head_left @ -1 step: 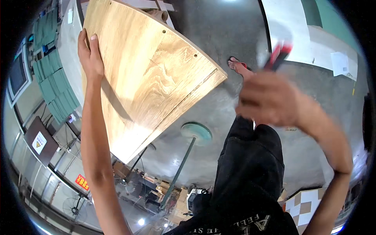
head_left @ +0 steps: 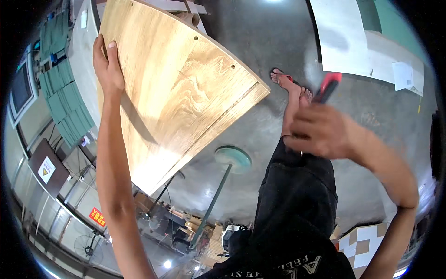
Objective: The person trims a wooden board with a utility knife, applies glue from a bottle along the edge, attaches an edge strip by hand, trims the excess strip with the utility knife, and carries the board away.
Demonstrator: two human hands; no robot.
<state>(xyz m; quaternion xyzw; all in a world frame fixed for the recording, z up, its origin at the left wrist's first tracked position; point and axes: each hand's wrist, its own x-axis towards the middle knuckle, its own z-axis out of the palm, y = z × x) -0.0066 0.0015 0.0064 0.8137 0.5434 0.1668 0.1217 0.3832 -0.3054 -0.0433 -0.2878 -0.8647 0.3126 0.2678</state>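
Observation:
A large wood-grain panel (head_left: 176, 83) with one slanting far edge stands before me on the left. It has small drilled holes near that edge and a groove along its near right side. My left hand (head_left: 109, 69) grips the panel's left edge, with the thumb on its face and the other fingers partly hidden. Apart from the panel, my right hand (head_left: 320, 130) is closed round a red-and-black-handled tool (head_left: 329, 86) above my legs. The handle sticks out at the top of the fist, and its working end is mostly hidden by my fingers.
Stacks of green pieces (head_left: 69, 109) and a screen (head_left: 22, 88) are at the left. A round green base with a pole (head_left: 232, 159) stands on the floor below the panel. White sheets (head_left: 344, 42) lie at the far right, and checkered boards (head_left: 362, 244) at the near right.
My right hand, with the tool, has dropped slightly and shifted a little to the right; it looks less blurred. The panel and my left hand have barely moved.

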